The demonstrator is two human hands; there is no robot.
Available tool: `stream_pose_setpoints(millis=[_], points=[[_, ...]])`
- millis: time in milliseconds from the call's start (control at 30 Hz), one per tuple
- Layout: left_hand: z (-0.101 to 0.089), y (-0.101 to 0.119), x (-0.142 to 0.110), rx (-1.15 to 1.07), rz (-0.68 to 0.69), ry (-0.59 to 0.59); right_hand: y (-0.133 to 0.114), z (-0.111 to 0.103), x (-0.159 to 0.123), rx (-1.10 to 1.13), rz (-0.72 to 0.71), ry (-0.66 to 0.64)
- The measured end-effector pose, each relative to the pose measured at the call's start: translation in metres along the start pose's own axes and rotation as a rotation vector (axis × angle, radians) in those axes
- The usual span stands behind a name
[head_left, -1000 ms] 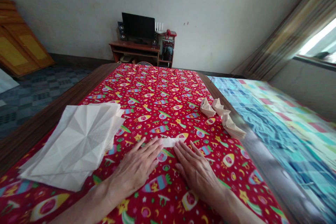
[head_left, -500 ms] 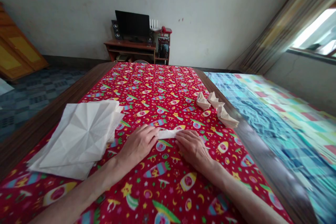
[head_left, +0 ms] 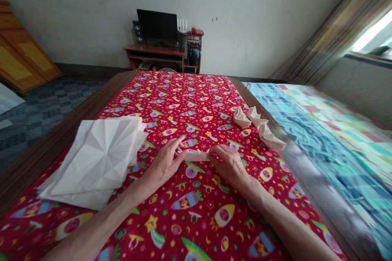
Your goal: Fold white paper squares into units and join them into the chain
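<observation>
A narrow strip of folded white paper (head_left: 196, 155) lies across the red cloth between my two hands. My left hand (head_left: 168, 158) has its thumb on the strip's left end, with the fingers curved behind it and hiding that end. At the right end, my right hand (head_left: 228, 161) pinches the paper with bent fingers. The strip's upper edge stands slightly raised and uneven. To the left lies a stack of creased white paper sheets (head_left: 101, 155), its top sheet marked by folds fanning out from the centre.
Three folded paper pieces (head_left: 271, 136) stand near the right edge of the table. The patterned red tablecloth (head_left: 190, 204) covers the tabletop. A bed (head_left: 330, 130) adjoins on the right. Against the far wall, a desk (head_left: 154, 55) carries a monitor (head_left: 157, 25) and a red telephone (head_left: 197, 32).
The fingers of my left hand have lifted and spread a little from the strip. My right hand has changed from lying flatter to a pinch. The strip's upper edge has risen. The view has shifted slightly.
</observation>
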State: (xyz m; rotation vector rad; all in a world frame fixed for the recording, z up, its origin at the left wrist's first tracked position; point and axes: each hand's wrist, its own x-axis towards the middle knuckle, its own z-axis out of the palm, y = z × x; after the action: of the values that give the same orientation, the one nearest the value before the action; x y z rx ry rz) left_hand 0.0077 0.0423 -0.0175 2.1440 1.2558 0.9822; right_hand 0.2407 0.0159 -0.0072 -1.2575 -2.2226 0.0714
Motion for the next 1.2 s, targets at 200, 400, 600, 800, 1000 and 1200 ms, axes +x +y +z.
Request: stream_pose_setpoints(millis=[200, 400, 600, 800, 1000, 1200], points=[[-0.003, 0.016, 0.001, -0.039, -0.174, -0.009, -0.006, 0.001, -0.003, -0.028, -0.098, 0.168], [0.0, 0.027, 0.0, -0.099, -0.203, -0.065, -0.019, 0.001, -0.006, 0.012, -0.049, 0.184], [-0.003, 0.034, 0.003, -0.135, -0.192, -0.062, -0.033, -0.006, -0.004, 0.225, 0.094, 0.035], [-0.001, 0.035, 0.001, -0.087, -0.039, -0.076, -0.039, -0.006, 0.002, 0.358, 0.251, -0.088], [0.0, 0.03, 0.002, -0.066, -0.018, -0.064, -0.04, -0.011, 0.004, 0.433, 0.269, -0.215], [0.01, 0.033, -0.002, -0.13, -0.031, -0.027, -0.043, -0.008, 0.003, 0.266, 0.218, -0.164]])
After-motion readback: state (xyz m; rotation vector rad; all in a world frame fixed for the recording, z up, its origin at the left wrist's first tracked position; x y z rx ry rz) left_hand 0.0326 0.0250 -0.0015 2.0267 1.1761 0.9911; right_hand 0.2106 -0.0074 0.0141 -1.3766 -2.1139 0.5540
